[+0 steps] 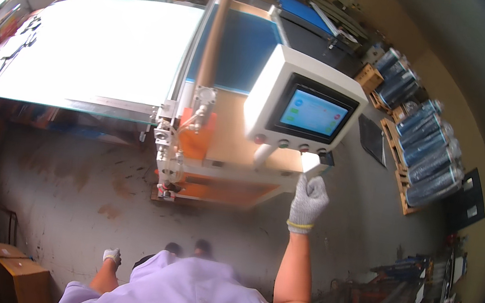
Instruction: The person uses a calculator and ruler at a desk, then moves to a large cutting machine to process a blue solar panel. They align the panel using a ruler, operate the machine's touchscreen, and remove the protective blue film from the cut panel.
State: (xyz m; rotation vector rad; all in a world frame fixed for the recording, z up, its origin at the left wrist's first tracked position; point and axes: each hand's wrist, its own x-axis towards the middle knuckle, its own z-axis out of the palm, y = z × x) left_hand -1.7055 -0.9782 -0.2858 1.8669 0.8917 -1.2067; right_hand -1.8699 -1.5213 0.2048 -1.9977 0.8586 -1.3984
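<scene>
- Lilac cloth of the person's shirt (197, 297) fills the lower edge, and the body below it is hidden except for two dark shoe tips (187, 248) on the floor.
- Both hands are gloved in grey knit. The left hand (112, 255) is seen low beside the shirt, small and partly cut off by it; whether it is closed or apart cannot be told, and nothing is seen in it.
- The right hand (309, 199) is raised on a bare forearm, fingers drawn together, and is held just under the lower right corner of the control panel (301, 107); whether contact is made cannot be told, because a bright patch blurs that spot.
- A white housing with a lit screen and a row of small round buttons (293, 145) along its lower edge is shown on the panel.
- Stained, scuffed concrete floor (64, 182) is seen between the person and the machine, with open room to the left; cardboard boxes (20, 278) are set at the lower left.
- The orange-and-metal machine frame (194, 145) is found behind the panel, with a long brown roller (213, 42) running away from it.
- A wide white desk (95, 50) is spread to the left, its near edge bent by the lens.
- Dark wrapped rolls (429, 147) are stacked on wooden pallets along the right wall, well apart from the hands.
</scene>
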